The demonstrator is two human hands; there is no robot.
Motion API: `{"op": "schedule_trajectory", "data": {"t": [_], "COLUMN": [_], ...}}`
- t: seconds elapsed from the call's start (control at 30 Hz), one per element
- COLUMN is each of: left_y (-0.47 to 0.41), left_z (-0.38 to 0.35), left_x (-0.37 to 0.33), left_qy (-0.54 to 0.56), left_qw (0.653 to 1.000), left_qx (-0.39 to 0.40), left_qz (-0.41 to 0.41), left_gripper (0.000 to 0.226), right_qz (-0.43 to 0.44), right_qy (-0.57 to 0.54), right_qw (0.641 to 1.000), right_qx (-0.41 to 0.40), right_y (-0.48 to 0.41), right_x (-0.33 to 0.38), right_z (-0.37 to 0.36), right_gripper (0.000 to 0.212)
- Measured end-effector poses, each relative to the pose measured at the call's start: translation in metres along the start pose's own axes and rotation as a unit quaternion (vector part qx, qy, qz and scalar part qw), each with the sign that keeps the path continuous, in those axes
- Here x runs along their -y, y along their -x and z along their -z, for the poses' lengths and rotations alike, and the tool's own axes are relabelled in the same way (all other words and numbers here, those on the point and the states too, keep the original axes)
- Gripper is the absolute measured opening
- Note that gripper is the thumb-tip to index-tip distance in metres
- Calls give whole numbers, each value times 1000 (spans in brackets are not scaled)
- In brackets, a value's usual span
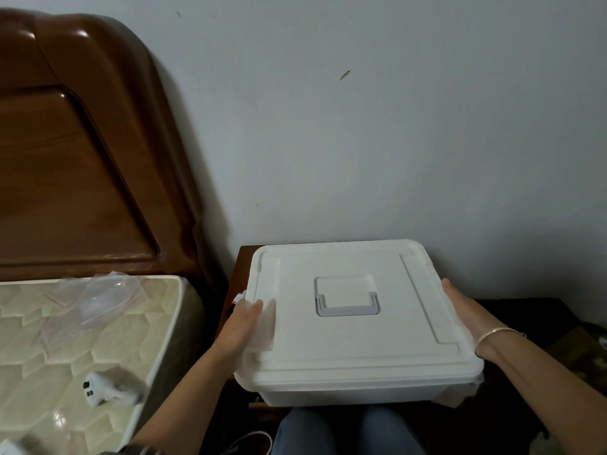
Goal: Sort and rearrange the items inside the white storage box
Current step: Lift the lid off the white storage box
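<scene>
The white storage box (358,349) sits in front of me with its lid on, a grey handle (346,305) folded flat in the lid's middle. My left hand (241,326) grips the box's left side, fingers over the lid edge. Against the right side presses my right hand (466,311), with a silver bangle on the wrist. The lid hides whatever is inside the box.
A dark wooden nightstand (241,257) stands under the box against the wall. To the left is a mattress (65,349) with clear plastic bags (95,300) and a small white device (105,387). Behind it rises a wooden headboard (82,152). My knees (345,431) are below the box.
</scene>
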State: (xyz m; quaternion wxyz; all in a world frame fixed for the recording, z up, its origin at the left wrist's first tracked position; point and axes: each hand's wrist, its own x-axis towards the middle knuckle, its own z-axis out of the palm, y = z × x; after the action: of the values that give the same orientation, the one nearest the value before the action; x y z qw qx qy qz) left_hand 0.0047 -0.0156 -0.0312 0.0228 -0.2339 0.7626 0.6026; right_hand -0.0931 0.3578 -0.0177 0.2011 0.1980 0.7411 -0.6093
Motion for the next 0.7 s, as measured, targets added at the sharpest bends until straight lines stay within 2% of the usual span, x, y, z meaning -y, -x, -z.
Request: {"op": "schedule_trajectory", "data": {"t": [0.2, 0.3, 0.37, 0.43, 0.53, 0.7], "left_y": [-3, -25, -47, -73, -118, -194], "left_z": [12, 20, 22, 21, 17, 7], "left_x": [-32, -75, -106, -134, -163, -171], "left_qy": [44, 65, 84, 79, 69, 48], "left_qw": [996, 990, 983, 976, 970, 973], "left_qx": [-27, -60, -85, -115, -142, -137], "left_qz": [-77, -110, -140, -165, -183, -180], "left_gripper": [47, 35, 22, 22, 29, 27], "right_qz": [88, 133, 163, 205, 267, 304], "right_qy": [-29, -35, -44, -45, 10, 59], "right_qw": [995, 989, 982, 969, 951, 938], "right_qx": [-22, -52, -80, -127, -157, -154], "right_y": [-7, -24, -39, -56, -81, -134], "right_x": [16, 51, 84, 119, 165, 198], "right_z": [17, 26, 26, 21, 11, -6], "right_gripper": [55, 70, 72, 70, 63, 39]}}
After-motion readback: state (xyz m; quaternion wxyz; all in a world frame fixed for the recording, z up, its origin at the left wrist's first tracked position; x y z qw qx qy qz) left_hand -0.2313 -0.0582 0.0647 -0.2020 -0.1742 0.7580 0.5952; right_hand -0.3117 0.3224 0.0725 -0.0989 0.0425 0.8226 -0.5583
